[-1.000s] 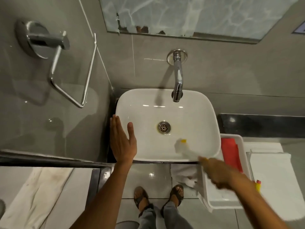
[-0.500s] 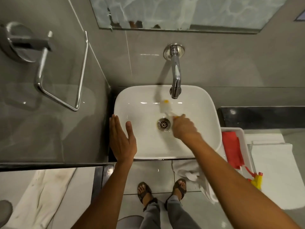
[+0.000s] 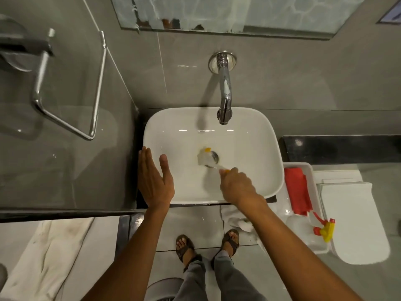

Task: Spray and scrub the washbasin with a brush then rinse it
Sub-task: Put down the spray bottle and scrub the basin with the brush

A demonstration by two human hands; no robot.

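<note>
A white washbasin (image 3: 249, 135) sits below a chrome wall tap (image 3: 224, 92). My right hand (image 3: 235, 185) grips the handle of a brush with white bristles and yellow trim (image 3: 205, 158). The brush head lies over the drain at the bottom of the bowl and looks blurred. My left hand (image 3: 155, 181) rests flat on the basin's left rim, fingers straight and apart, holding nothing. No water comes from the tap.
A white tray (image 3: 303, 233) to the right holds a red cloth (image 3: 297, 192) and a spray bottle with a yellow and red trigger (image 3: 324, 229). A white toilet lid (image 3: 355, 222) lies beyond it. A chrome towel ring (image 3: 65, 92) hangs on the left wall. A white rag (image 3: 236, 218) lies on the floor.
My right hand swung the brush from the basin's front right into the bowl, up near the tap, then back down over the drain. My left hand stayed on the rim.
</note>
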